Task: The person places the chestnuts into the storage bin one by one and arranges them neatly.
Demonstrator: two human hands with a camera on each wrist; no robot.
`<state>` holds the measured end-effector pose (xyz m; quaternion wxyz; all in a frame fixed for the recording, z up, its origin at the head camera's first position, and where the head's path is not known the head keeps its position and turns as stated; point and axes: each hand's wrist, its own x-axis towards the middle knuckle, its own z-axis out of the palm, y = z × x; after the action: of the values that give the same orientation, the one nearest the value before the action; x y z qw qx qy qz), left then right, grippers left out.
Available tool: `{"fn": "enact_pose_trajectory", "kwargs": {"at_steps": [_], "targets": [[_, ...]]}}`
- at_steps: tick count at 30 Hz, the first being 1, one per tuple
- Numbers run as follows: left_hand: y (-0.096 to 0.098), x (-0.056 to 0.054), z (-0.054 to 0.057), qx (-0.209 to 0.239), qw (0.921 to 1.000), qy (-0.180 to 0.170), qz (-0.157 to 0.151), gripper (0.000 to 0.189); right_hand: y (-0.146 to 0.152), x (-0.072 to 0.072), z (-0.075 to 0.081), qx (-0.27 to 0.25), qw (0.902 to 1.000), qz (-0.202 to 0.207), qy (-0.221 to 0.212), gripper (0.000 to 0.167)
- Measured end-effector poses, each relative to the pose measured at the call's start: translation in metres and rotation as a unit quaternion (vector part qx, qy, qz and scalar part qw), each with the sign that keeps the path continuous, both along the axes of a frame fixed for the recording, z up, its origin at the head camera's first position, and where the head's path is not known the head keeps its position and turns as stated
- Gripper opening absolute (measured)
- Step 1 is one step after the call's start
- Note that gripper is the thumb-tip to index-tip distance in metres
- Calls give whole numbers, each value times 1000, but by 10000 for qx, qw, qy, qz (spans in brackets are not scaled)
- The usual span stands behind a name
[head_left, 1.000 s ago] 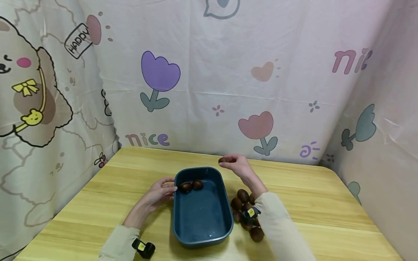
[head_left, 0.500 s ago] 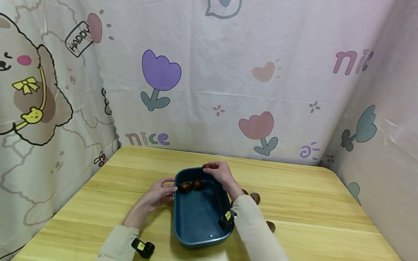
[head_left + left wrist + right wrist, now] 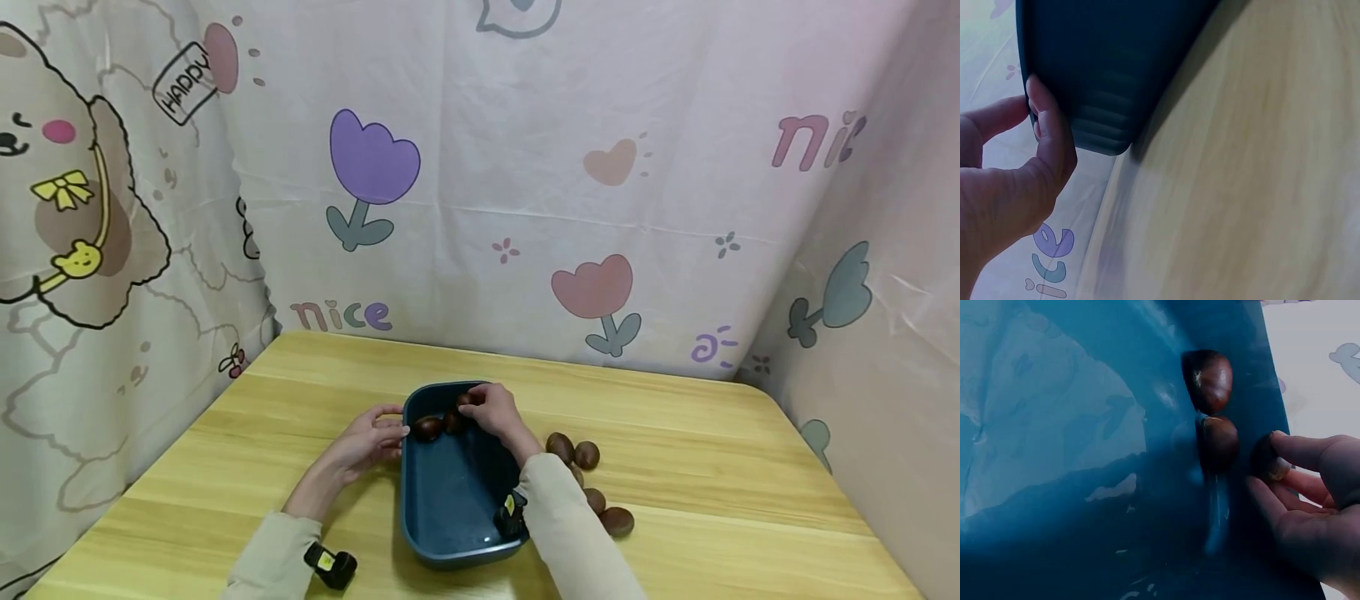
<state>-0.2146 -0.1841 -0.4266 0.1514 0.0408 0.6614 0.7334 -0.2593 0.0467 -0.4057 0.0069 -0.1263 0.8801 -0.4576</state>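
Note:
My left hand [image 3: 363,444] grips the left wall of a deep blue rectangular container [image 3: 448,500], thumb and fingers at its rim; the left wrist view shows fingers [image 3: 1052,134] against the outer wall. Two glossy brown chestnuts [image 3: 1211,381] [image 3: 1219,444] lie close together on the container floor near its far left corner. Inside the far end, my right hand [image 3: 495,411] pinches another chestnut [image 3: 1267,459] between thumb and fingertips, a small gap from the nearer of the two.
Several loose chestnuts [image 3: 587,455] lie on the wooden table [image 3: 712,467] right of the container, partly hidden by the right sleeve [image 3: 573,525]. A printed curtain [image 3: 480,167] hangs behind the table and along both sides.
My right hand has moved left from beyond the container's far right corner and down inside it, carrying the chestnut. The left hand and the container have stayed in place.

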Motion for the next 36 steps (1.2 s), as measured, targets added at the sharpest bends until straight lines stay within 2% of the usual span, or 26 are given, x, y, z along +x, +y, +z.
{"fn": "enact_pose_trajectory", "kwargs": {"at_steps": [14,17,22,26,29,36], "targets": [[1,-1,0,45,10000,33,-39,46,1,-2,-2,689,9970,80,354,29],[1,-1,0,38,10000,44,-27,45,1,-2,-2,797,9946,105,661,25],[1,-1,-1,51,10000,-5,-3,44,0,-1,-2,1064,9872,143,1177,5],[1,-1,-2,75,10000,-30,29,45,-1,0,-1,1334,9807,124,1423,11],[2,-1,-2,99,9999,-11,22,45,-2,1,-2,1536,9765,77,1513,6],[2,-1,-2,52,9999,-18,105,44,-2,3,-2,1612,9767,24,1420,21]]}}
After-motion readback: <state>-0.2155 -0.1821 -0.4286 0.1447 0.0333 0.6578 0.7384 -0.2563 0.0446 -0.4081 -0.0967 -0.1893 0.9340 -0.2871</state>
